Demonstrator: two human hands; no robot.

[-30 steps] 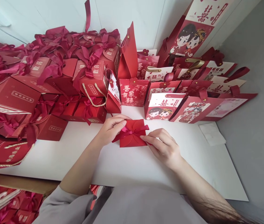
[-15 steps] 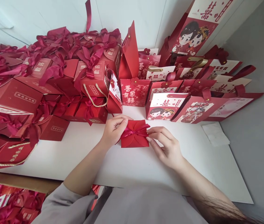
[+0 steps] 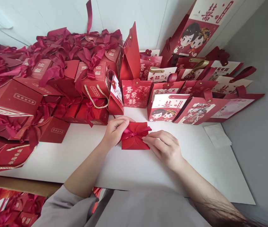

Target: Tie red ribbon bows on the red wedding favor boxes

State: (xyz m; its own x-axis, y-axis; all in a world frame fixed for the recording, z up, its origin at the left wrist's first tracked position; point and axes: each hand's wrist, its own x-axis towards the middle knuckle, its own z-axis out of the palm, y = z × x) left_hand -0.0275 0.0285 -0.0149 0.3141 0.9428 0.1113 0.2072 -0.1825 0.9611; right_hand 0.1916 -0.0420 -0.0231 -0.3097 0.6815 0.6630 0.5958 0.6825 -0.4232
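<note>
A small red gift box [image 3: 135, 144] with petal-shaped top flaps sits on the white table in front of me. A dark pink ribbon [image 3: 134, 133] is tied across its top, with its knot left of the middle. My left hand [image 3: 116, 130] is closed on the box's left edge, its thumb lying by the ribbon's left part. Fingertips of my right hand [image 3: 163, 146] are pinched together at the ribbon, just right of the knot, over the box top. The box's underside and the left fingers behind it are hidden.
Stacked red boxes with ribbon bows [image 3: 93, 75] fill the left side. Several upright red and white gift bags [image 3: 168, 107] stand behind and to the right. A folded white paper [image 3: 217, 135] lies near the white table's [image 3: 202, 176] right edge. More boxes [image 3: 17, 205] are lower left.
My right hand has moved left from the box's right edge onto its top, and its fingers have closed at the ribbon near the knot. My left hand stays in place.
</note>
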